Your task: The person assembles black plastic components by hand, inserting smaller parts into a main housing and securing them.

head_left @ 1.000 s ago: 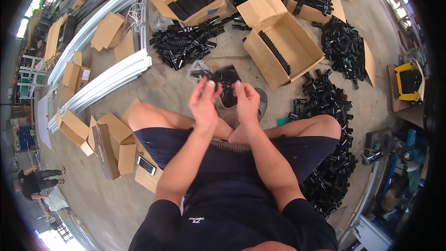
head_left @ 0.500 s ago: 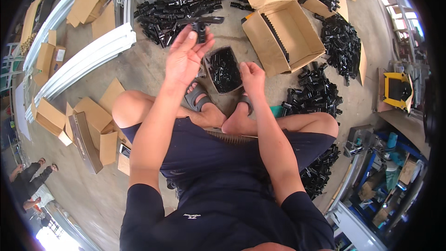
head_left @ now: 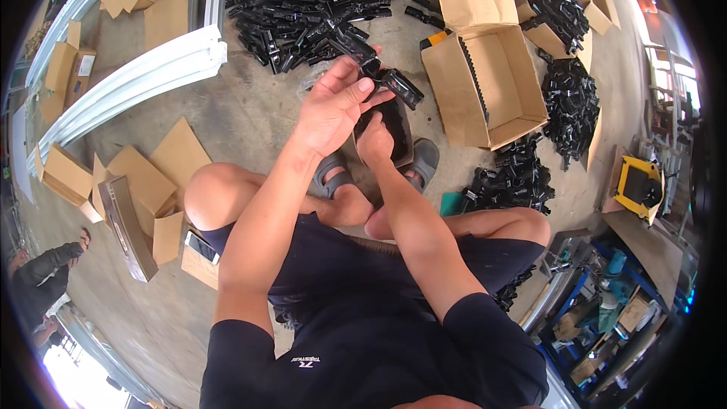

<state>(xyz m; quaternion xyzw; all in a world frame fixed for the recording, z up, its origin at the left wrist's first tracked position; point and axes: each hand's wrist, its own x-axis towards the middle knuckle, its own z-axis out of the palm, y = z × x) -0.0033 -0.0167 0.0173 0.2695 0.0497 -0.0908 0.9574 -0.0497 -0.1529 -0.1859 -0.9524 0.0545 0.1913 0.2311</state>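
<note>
Here, the concrete floor [head_left: 250, 117] spreads around the seated person, strewn with cardboard. Just right of the hands an open box [head_left: 492, 83] stands tipped toward them, likely for easy filling; beyond the hands lies a heap of black parts [head_left: 295, 15], within reach. The left hand [head_left: 333, 110] is raised, fingers closed around a long black part [head_left: 386, 76] that juts past its fingertips. Below it, the right hand [head_left: 376, 140] grips a small black tray [head_left: 394, 125] over the sandals, steadying it.
</note>
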